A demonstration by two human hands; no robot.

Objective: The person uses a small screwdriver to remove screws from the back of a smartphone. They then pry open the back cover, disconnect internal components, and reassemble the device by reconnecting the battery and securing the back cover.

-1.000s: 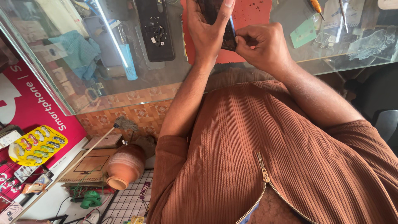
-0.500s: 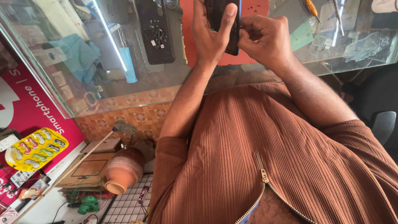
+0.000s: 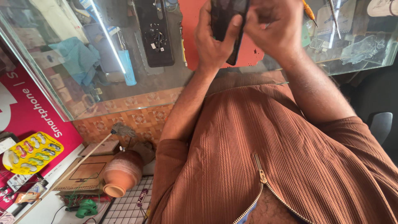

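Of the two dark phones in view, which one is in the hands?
The upright phone gripped by both hands, left and right; the other phone lies flat on the glass counter.

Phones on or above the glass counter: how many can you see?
2. One dark phone is held upright between the left hand and right hand. A second black phone lies flat on the glass counter, left of the hands. Others may be hidden.

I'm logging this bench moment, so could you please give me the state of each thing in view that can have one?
Dark phone: held upright between both hands, above the glass.
Left hand: gripping the phone.
Right hand: fingers closed on the phone's edge.
Black phone on the glass counter: lying flat, back open, small parts on it.
Clay pot: tipped on its side.
Shirt zipper: partly undone.
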